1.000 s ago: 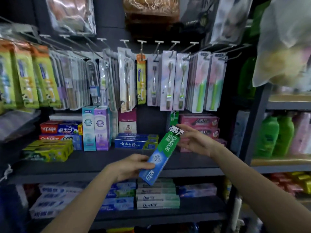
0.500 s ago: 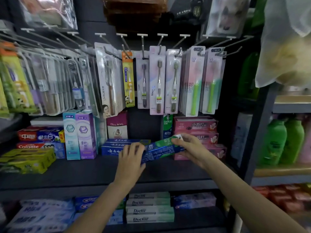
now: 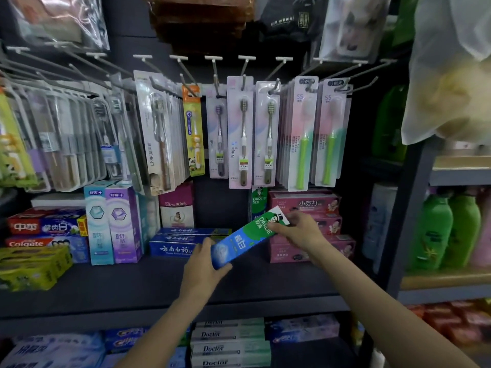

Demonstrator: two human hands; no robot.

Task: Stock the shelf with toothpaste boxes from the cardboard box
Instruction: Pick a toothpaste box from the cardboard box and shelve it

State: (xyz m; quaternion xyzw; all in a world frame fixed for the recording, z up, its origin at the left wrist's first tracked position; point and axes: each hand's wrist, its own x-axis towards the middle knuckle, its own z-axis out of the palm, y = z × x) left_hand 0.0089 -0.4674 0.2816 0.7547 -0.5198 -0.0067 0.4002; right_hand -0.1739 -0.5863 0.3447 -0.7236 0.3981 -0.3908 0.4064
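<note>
- You face a dark shop shelf (image 3: 111,290) stocked with toothpaste, with toothbrush packs (image 3: 240,134) hanging on hooks above it.
- Your left hand (image 3: 203,269) grips the blue lower end of a tilted Darlie toothpaste box (image 3: 247,236), fingers curled round it.
- Your right hand (image 3: 299,231) pinches its green upper end.
- The box hangs above the shelf, between the blue boxes (image 3: 180,241) and the pink boxes (image 3: 318,224).

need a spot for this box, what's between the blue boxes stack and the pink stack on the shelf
In the head view, only the tilted green-and-blue Darlie toothpaste box, held by both hands, and an upright Darlie box behind it.
</note>
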